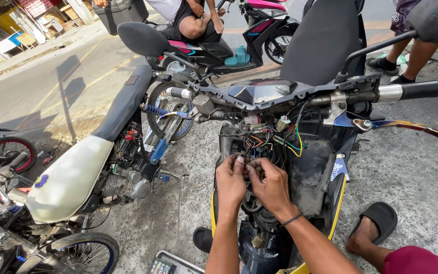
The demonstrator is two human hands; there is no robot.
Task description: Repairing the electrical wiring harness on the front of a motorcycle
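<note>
Setting: outdoor roadside, rough grey concrete ground (411,167) in sunlight, several motorcycles parked close together. Landmark: stripped scooter (300,167), front panels off, standing at centre. Nearest, at the scooter's foot: a small flat package or device with a coloured printed face (171,264), lying on the ground at the lower edge; a black sandal on the person's foot (376,228) to the scooter's right. Both forearms rise from the lower edge and converge on the scooter's open front. Left hand (230,183): fingers curled, fingertips pinched together at the wire bundle (262,142), thumb up. Right hand (269,185): a dark band at the wrist, fingers bent inward, tips meeting the left hand's on the same wiring; what exactly is pinched cannot be told. The wire bundle, orange, yellow, green and black, sits in the scooter's exposed cavity, just below its handlebar (411,91). Left of the scooter: a motorcycle with a cream tank (69,177). Beyond the scooter: a pink-and-black scooter (249,35) with a seated person (188,15). Far beyond, upper left: yellow shopfronts (21,25) with red and white signboards.
</note>
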